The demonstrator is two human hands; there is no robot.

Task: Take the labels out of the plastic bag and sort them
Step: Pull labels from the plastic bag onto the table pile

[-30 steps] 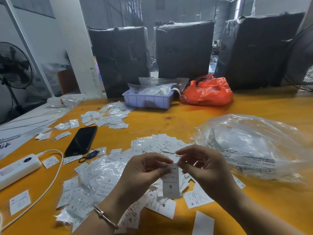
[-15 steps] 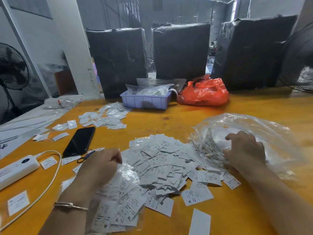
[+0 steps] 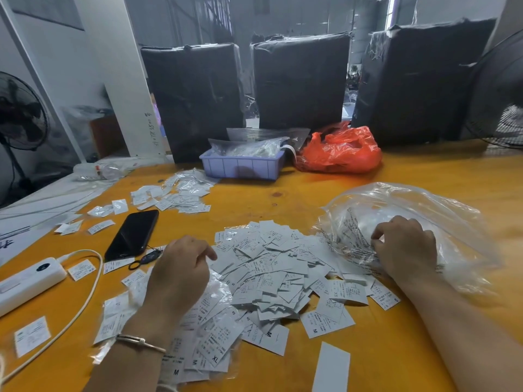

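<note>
Showing printed sizes S, M, XL and XS, white labels (image 3: 271, 275) cover the table (image 3: 424, 176). Left hand (image 3: 177, 274), fingers curled, rests on them; whether it holds any cannot be told. Right hand (image 3: 406, 250) grips the plastic bag (image 3: 441, 222).

A warehouse: black wrapped bales (image 3: 300, 80) beyond the fingers, an orange worktable (image 3: 424, 179), a stand fan (image 3: 19, 114).

Reaching forward with both forearms, palms down. Curling the left hand (image 3: 178, 274) loosely, its wrist wearing a thin bracelet (image 3: 140, 342). Bending the right hand (image 3: 406, 250) at the knuckles, its fingertips (image 3: 376, 239) pinching inward.
</note>
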